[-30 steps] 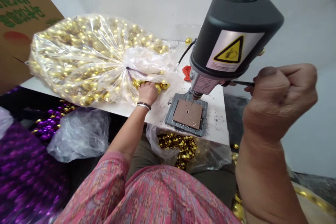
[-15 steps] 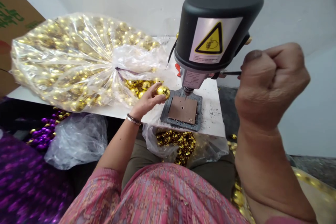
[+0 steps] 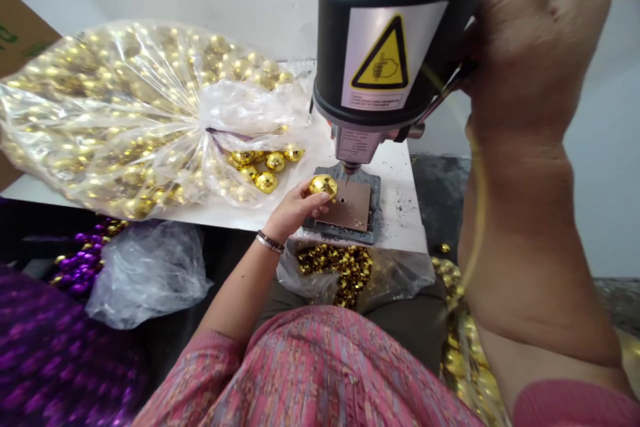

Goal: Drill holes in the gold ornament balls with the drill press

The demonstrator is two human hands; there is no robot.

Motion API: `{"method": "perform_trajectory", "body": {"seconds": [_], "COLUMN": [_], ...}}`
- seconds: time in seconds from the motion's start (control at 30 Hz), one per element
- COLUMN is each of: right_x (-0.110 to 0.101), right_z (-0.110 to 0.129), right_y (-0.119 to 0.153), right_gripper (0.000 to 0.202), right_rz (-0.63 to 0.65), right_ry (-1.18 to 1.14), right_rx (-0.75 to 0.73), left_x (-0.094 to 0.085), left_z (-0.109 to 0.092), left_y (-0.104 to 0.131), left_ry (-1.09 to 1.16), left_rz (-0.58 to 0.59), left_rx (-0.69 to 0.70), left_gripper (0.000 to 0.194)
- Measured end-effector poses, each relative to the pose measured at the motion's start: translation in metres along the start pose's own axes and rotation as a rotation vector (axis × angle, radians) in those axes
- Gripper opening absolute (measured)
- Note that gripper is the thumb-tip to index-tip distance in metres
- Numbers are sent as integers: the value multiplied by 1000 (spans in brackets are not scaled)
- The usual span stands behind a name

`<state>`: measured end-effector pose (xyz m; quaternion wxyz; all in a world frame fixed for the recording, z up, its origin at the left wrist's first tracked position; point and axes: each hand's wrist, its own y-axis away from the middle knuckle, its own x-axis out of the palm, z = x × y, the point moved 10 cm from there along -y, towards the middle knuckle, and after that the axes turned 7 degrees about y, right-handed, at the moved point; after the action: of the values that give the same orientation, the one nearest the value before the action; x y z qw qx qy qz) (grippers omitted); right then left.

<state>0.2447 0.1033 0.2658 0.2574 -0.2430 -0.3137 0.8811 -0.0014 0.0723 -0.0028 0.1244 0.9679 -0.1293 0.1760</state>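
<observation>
One drill press (image 3: pixel 383 47); one lever (image 3: pixel 440 107), right hand (image 3: pixel 540 53) curled round it. Left hand (image 3: pixel 296 210) holds one faceted gold ball (image 3: pixel 323 185), thumb across near side, over brown plate's (image 3: pixel 354 217) left part. At least five loose gold balls (image 3: pixel 266 181) at clear bag's (image 3: pixel 165 100) mouth.
</observation>
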Motion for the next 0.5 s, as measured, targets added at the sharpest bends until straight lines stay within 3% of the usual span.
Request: {"method": "perform_trajectory", "body": {"seconds": [0.1,0.23,0.37,0.5], "right_x": [1,2,2,2], "right_z": [-2,3,7,12], "right_y": [0,0,4,7], "right_gripper": [45,40,38,40], "right_rz": [-30,-5,35,58], "right_ry": [-43,-8,14,20], "right_rx": [79,109,144,134], "left_x": [1,-1,1,18], "left_z": [-5,2,-6,-16], "left_y": [-6,-15,-18,-14], "left_ry": [-231,-392,-597,-857], "left_rz": [-68,-146,-214,-175], "left_rx": [11,-41,62,149], "left_gripper": [49,51,58,60]}}
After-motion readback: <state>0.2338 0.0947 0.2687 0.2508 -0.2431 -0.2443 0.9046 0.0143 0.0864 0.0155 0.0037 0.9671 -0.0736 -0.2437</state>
